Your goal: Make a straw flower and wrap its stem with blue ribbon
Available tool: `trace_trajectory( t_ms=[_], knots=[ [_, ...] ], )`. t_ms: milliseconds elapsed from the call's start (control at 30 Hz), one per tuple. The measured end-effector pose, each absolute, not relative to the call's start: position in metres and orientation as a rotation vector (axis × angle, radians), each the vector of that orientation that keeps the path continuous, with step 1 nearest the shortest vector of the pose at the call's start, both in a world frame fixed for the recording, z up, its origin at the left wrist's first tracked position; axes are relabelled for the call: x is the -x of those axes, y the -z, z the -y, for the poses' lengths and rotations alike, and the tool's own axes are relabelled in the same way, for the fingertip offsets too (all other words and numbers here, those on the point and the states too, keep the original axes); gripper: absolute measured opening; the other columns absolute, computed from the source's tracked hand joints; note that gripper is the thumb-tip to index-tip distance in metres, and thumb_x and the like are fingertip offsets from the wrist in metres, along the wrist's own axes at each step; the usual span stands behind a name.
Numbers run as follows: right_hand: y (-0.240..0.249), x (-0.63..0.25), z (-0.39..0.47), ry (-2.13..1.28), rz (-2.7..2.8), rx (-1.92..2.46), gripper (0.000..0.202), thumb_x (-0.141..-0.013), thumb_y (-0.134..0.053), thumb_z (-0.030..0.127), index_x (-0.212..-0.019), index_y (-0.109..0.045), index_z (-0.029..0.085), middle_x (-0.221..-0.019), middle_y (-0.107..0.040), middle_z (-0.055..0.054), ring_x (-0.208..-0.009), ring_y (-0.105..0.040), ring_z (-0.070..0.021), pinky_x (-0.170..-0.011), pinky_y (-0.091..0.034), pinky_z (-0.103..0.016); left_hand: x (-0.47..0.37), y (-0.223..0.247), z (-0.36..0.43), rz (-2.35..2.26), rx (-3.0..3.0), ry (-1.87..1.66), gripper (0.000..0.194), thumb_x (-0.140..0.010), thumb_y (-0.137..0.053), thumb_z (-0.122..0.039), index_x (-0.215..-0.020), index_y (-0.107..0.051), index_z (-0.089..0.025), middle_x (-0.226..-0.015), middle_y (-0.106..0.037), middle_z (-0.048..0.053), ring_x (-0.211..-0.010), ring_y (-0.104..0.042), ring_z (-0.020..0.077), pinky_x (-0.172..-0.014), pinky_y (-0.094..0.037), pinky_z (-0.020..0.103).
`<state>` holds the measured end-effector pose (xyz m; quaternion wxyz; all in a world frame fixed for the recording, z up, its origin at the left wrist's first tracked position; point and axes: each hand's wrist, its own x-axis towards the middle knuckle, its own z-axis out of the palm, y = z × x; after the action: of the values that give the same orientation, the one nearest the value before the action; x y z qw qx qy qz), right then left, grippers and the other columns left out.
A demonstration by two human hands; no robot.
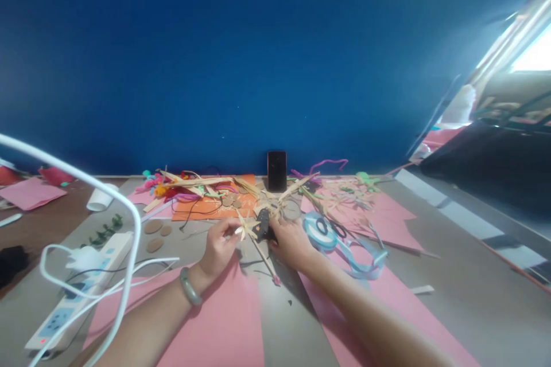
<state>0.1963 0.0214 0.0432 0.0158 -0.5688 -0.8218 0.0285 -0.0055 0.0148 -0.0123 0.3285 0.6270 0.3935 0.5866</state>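
Observation:
My left hand (219,248), with a grey-green bangle on its wrist, pinches a pale, star-shaped flower of thin strips (246,228). A thin stem (267,264) with a pinkish tip slants down from beside the flower. Curled at the middle of the table, my right hand (289,242) has its fingers on a small black object (261,226) with a light-orange spot; its kind is unclear. The right fingertips are partly hidden. Pale straw-like strips (297,186) fan out just behind both hands.
A phone (276,172) stands against the blue panel (241,69). Blue ribbon (319,232) and black-handled scissors (338,228) lie right of my hands. Cardboard discs (155,245), a power strip (81,292) and a looping white cable (134,229) are at left. Pink sheets (215,321) cover the front.

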Motion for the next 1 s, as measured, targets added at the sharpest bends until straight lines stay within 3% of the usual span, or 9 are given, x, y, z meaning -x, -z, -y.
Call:
trace_trajectory(
  t_ms=[200, 400, 533, 600, 733, 833, 1000],
  knots=[
    [-0.036, -0.201, -0.026, -0.137, 2.429, 1.759, 0.032, -0.074, -0.052, 0.012, -0.106, -0.051, 0.01, -0.094, -0.067, -0.015, -0.089, -0.062, -0.0305, -0.076, -0.035, -0.036, 0.005, 0.011, -0.013, -1.013, -1.665, -1.524, 0.006, -0.082, -0.063, -0.024, -0.082, -0.065, -0.018, -0.076, -0.064, 0.002, -0.068, -0.062, 0.0142, -0.068, -0.049, 0.027],
    [-0.044, -0.22, -0.028, -0.505, 1.96, 1.532, 0.036, -0.081, -0.049, 0.02, -0.116, -0.045, 0.013, -0.079, -0.064, -0.004, -0.068, -0.06, -0.0207, -0.062, -0.039, -0.028, 0.003, 0.004, -0.014, -1.095, -1.393, -1.421, 0.015, -0.079, -0.07, -0.03, -0.074, -0.063, -0.017, -0.064, -0.064, 0.001, -0.061, -0.061, 0.014, -0.062, -0.048, 0.026],
    [-0.056, -0.226, -0.024, -0.745, 1.752, 1.324, 0.018, -0.082, -0.052, 0.029, -0.091, -0.058, 0.015, -0.067, -0.057, 0.001, -0.06, -0.053, -0.0153, -0.056, -0.038, -0.025, 0.001, 0.004, -0.02, -1.089, -1.153, -1.4, 0.021, -0.077, -0.073, -0.034, -0.075, -0.064, -0.015, -0.058, -0.064, 0.001, -0.054, -0.059, 0.0129, -0.056, -0.047, 0.025],
    [-0.061, -0.226, -0.021, -0.912, 1.688, 1.261, 0.019, -0.083, -0.053, 0.033, -0.082, -0.06, 0.015, -0.062, -0.053, 0.002, -0.055, -0.049, -0.0131, -0.053, -0.037, -0.024, 0.0, 0.004, -0.022, -1.053, -1.08, -1.393, 0.023, -0.075, -0.075, -0.035, -0.074, -0.064, -0.014, -0.057, -0.064, 0.001, -0.052, -0.058, 0.0123, -0.054, -0.045, 0.025],
    [-0.065, -0.226, -0.018, -1.206, 1.607, 1.168, 0.026, -0.087, -0.052, 0.037, -0.087, -0.062, 0.014, -0.055, -0.051, 0.003, -0.049, -0.045, -0.0111, -0.049, -0.036, -0.023, -0.002, -0.002, -0.022, -0.97, -0.983, -1.368, 0.021, -0.072, -0.077, -0.031, -0.072, -0.064, -0.014, -0.058, -0.063, 0.001, -0.051, -0.056, 0.0108, -0.054, -0.045, 0.024],
    [-0.064, -0.227, -0.02, -1.163, 1.632, 1.207, 0.024, -0.085, -0.056, 0.035, -0.094, -0.064, 0.014, -0.057, -0.053, 0.003, -0.051, -0.046, -0.0112, -0.05, -0.037, -0.022, -0.002, -0.007, -0.023, -0.944, -0.93, -1.349, 0.019, -0.07, -0.078, -0.027, -0.072, -0.064, -0.014, -0.06, -0.063, 0.0, -0.051, -0.055, 0.0092, -0.053, -0.043, 0.022],
    [-0.066, -0.229, -0.019, -1.044, 1.656, 1.248, 0.019, -0.084, -0.056, 0.032, -0.085, -0.064, 0.015, -0.059, -0.054, 0.002, -0.055, -0.048, -0.0129, -0.051, -0.038, -0.023, -0.002, -0.01, -0.024, -0.935, -0.865, -1.331, 0.022, -0.069, -0.078, -0.029, -0.072, -0.062, -0.014, -0.071, -0.066, 0.002, -0.052, -0.054, 0.0073, -0.052, -0.043, 0.021]
  ],
)
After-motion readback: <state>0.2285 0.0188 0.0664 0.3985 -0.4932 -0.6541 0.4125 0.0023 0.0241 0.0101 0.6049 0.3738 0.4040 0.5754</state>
